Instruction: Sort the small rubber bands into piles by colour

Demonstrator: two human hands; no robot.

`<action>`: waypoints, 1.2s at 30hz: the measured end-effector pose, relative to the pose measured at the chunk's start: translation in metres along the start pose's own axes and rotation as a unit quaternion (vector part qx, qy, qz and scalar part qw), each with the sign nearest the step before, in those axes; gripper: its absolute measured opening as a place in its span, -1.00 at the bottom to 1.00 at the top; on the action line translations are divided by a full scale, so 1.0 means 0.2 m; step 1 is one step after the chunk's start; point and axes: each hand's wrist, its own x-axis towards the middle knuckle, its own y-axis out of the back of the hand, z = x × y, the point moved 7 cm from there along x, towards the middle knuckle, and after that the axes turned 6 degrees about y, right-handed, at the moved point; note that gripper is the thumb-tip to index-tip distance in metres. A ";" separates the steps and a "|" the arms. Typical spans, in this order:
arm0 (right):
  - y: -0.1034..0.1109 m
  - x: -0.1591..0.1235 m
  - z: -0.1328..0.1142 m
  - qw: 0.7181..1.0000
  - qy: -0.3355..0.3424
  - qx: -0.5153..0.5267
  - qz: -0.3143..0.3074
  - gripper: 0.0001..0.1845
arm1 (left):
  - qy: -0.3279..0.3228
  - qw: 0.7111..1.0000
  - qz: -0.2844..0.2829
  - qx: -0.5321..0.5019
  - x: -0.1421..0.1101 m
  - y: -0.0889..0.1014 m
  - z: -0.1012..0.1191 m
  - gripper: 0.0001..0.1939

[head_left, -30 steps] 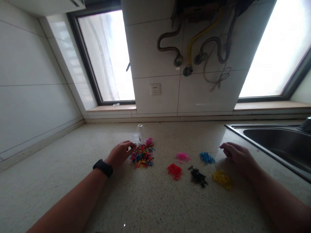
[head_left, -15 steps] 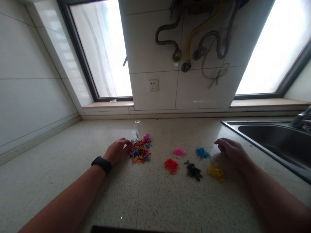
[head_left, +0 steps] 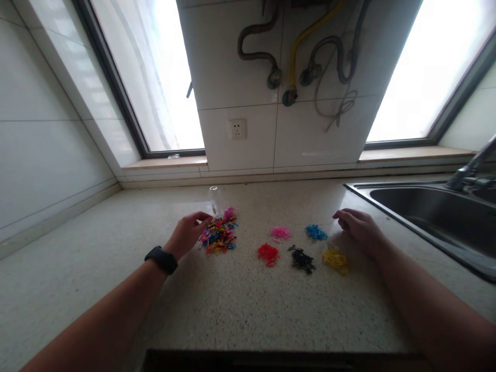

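A pile of mixed-colour small rubber bands [head_left: 219,236] lies on the counter. My left hand [head_left: 189,231], with a black watch on the wrist, is at its upper left edge, thumb and fingertips brought together; anything pinched there is too small to see. Further right lie sorted heaps: pink bands [head_left: 280,233], red bands [head_left: 268,254], black bands [head_left: 303,260], blue bands [head_left: 316,232] and yellow bands [head_left: 336,261]. My right hand [head_left: 358,227] rests right of the blue heap, fingers curled together; what they hold, if anything, is hidden.
Behind the mixed pile stands a clear plastic container [head_left: 214,199], with a pink bundle [head_left: 229,213] beside it. A steel sink [head_left: 426,206] with a tap [head_left: 470,170] is at the right. A dark edge [head_left: 248,359] shows at the bottom, and a tiled wall at the back.
The view has tilted and shifted slightly, so everything sits higher and further left. My left thumb and fingers have drawn closer together at the mixed pile. My right hand stays beside the blue heap.
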 end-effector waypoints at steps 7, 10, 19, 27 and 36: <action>-0.01 0.00 0.00 1.000 0.008 0.002 -0.014 -0.63 | 0.058 0.964 -0.072 -0.250 -0.14 -0.14 0.25 -0.63; -0.02 0.00 -0.01 1.000 0.014 -0.004 -0.020 -0.63 | 0.113 0.927 -0.113 -0.339 -0.24 -0.21 0.35 -0.64; -0.02 0.01 0.01 0.999 0.014 -0.025 -0.016 -0.65 | 0.137 0.848 -0.226 -0.459 -0.44 -0.33 0.54 -0.67; -0.02 0.01 0.01 1.000 0.008 -0.014 -0.023 -0.67 | 0.111 0.858 -0.254 -0.431 -0.47 -0.37 0.55 -0.67; -0.03 0.00 -0.01 0.999 0.013 -0.035 -0.030 -0.65 | -0.093 0.969 -0.202 -0.113 -0.43 -0.34 0.53 -0.79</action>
